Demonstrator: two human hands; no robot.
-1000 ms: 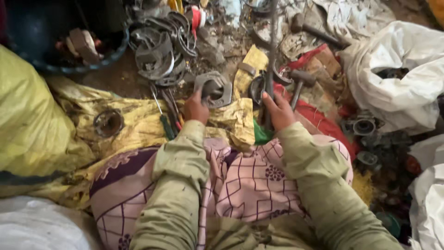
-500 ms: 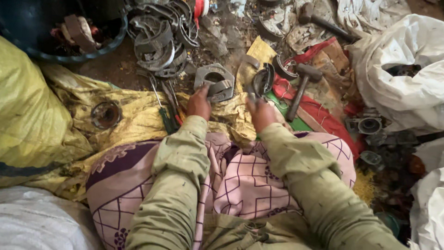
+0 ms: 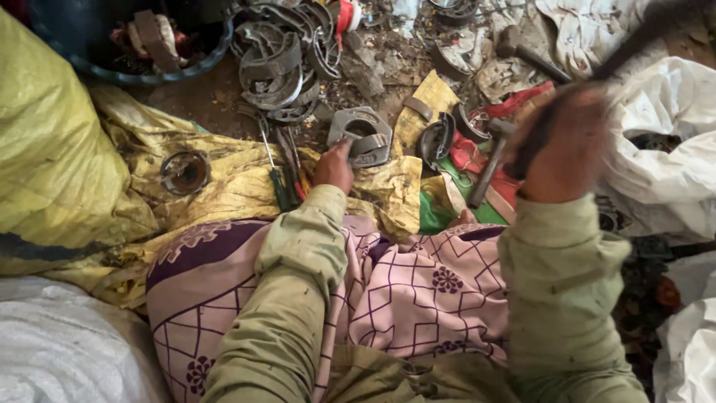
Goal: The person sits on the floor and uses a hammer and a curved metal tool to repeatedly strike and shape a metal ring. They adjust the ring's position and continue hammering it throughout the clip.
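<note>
My left hand (image 3: 333, 166) rests on the near edge of a grey metal part (image 3: 362, 134) with a round hole and grips it. The part lies on a stained yellow cloth (image 3: 231, 175) in front of my lap. Raised at the right and blurred by motion, my right hand (image 3: 559, 145) is closed around a long dark tool (image 3: 630, 41) that points up and to the right. Its head is too blurred to identify. A hammer (image 3: 486, 164) lies on the ground just left of that hand.
Curved metal scrap pieces (image 3: 276, 67) are heaped behind the part. A blue basin (image 3: 195, 66) stands at the back left. Screwdrivers (image 3: 280, 186) and a round ring (image 3: 185, 172) lie on the cloth. A yellow sack (image 3: 45, 149) is at left and white sacks (image 3: 671, 157) at right.
My right hand has lifted from the ground beside the part to the upper right, now swinging a dark tool. My left hand stays on the grey part.
</note>
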